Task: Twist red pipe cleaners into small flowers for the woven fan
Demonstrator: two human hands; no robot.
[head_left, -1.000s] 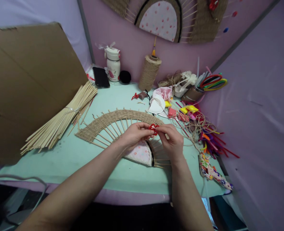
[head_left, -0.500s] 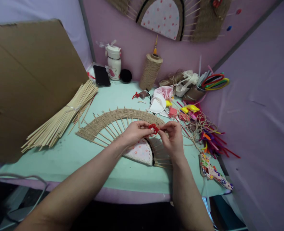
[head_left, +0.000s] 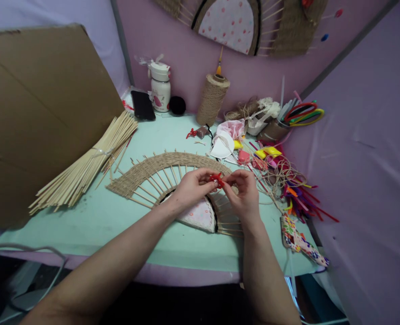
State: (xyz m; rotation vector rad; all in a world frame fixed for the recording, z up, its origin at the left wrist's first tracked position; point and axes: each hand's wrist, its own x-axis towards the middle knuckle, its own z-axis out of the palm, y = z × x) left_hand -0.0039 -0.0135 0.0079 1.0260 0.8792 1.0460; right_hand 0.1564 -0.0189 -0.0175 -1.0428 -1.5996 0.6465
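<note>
A small red looped piece [head_left: 216, 180] is pinched between both hands above the table. My left hand [head_left: 198, 185] grips its left side with thumb and fingers closed. From the right, my right hand [head_left: 242, 192] pinches its other edge. Beneath the hands lies a fan-shaped woven twine piece [head_left: 146, 170] with thin stick ribs; my hands and forearms cover part of it. At its inner edge is a white half-round panel with pinkish spots [head_left: 200, 215], bordered in black on its right.
A bundle of thin sticks [head_left: 85, 167] leans by a cardboard sheet [head_left: 51, 90] at left. Behind stand a white bottle [head_left: 160, 90] and twine spool [head_left: 213, 99]. Coloured pipe cleaners [head_left: 301, 198], a cup of tools [head_left: 272, 131] and a floral-patterned glue gun [head_left: 298, 241] are at right.
The red piece has turned slightly between my fingers, and its loops look different. Both hands stay in nearly the same place.
</note>
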